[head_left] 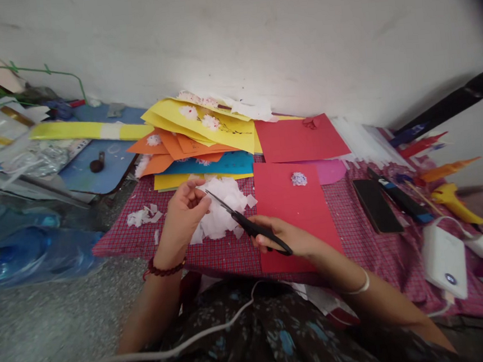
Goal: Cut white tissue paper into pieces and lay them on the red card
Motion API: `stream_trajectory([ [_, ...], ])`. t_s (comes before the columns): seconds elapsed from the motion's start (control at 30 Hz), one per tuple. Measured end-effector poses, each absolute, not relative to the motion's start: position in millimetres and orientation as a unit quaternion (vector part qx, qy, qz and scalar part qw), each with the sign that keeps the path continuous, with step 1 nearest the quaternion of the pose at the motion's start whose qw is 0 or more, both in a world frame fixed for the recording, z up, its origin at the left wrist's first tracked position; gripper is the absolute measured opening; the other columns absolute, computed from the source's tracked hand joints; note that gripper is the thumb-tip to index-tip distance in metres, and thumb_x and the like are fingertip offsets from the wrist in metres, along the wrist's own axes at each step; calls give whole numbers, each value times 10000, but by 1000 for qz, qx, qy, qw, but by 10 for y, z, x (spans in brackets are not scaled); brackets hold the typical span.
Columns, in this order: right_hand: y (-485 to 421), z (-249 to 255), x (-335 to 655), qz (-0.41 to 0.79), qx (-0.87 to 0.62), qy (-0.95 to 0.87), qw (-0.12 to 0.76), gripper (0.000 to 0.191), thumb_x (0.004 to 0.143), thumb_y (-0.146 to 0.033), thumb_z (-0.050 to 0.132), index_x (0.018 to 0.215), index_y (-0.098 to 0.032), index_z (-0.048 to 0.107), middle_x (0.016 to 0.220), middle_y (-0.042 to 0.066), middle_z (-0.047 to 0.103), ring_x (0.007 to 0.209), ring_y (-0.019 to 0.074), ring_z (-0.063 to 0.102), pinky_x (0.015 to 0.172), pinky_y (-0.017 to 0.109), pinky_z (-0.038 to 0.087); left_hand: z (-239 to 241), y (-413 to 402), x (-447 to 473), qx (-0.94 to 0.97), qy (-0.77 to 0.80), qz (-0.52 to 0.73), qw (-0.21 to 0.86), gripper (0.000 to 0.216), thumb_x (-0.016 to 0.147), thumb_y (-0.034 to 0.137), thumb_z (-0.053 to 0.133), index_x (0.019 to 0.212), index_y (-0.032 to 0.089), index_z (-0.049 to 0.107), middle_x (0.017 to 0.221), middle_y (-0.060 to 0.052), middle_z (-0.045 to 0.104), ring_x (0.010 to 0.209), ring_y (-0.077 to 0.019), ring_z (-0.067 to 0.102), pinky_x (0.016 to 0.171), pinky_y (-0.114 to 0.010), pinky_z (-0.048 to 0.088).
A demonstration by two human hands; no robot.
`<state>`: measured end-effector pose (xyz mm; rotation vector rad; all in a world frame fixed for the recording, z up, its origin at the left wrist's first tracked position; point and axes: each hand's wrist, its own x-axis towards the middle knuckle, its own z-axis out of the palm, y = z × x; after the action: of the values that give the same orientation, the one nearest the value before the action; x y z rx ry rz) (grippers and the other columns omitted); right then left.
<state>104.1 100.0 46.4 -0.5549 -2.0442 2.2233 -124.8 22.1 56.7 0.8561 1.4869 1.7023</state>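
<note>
Black-handled scissors [263,232] are gripped in my right hand [286,234], with fingers through the handles and blades pointing up to the left. Close to the blade tips is my left hand [185,208], its thumb and fingers curled in a pinch; whatever lies between them is too small or hidden to make out. Beneath the blades spreads a pile of white paper scraps [222,208] on the red checked cloth [227,261]. A red paper sheet [291,216] lies partly under my right hand, bearing a small pale purple crumpled cluster [299,179].
Behind the scraps are stacked yellow sheets [237,136], orange sheets [171,147] and another red sheet [301,139]. A phone [377,206], a utility knife [403,198] and a white power bank [445,259] lie right. A white cable [188,340] crosses my lap. Plastic bottles [40,252] stand left.
</note>
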Motion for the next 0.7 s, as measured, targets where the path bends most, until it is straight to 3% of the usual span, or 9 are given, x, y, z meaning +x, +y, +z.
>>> stream_trajectory([
  [0.13,1017,445,1065,740,-209,-639,23,574,854,-674,624,1068,-151,523,768,-14,533,579,85,484,500,208,348,555,224,-1278,332,582,658,345,349,695,140,720,1031,189,639,708,44,573,608,-94,532,570,-210,466],
  [0.27,1085,433,1086,750,-112,-651,34,631,867,-713,573,1109,-132,531,863,31,561,691,116,536,619,251,439,539,221,-1320,319,592,663,330,329,682,122,716,999,187,657,731,38,570,625,-95,535,576,-208,482],
  [0.37,1106,373,1080,773,-50,-631,45,672,886,-750,493,1132,-128,550,855,35,560,706,131,518,648,274,434,553,228,-1341,314,576,678,330,314,672,96,694,974,180,668,895,-4,637,685,-90,551,597,-198,491],
  [0.5,1087,218,1052,831,-32,-553,51,719,877,-763,481,1201,-125,549,820,24,564,635,120,492,595,264,391,611,301,-1348,341,533,653,416,370,672,82,673,1029,182,678,1106,-49,662,678,-74,549,619,-209,508],
  [0.7,1132,160,1022,890,-30,-454,31,719,847,-773,516,1211,-154,538,792,17,595,615,125,527,606,268,413,640,540,-1376,343,501,632,482,335,611,92,680,937,172,684,747,2,644,622,-106,576,541,-208,455],
])
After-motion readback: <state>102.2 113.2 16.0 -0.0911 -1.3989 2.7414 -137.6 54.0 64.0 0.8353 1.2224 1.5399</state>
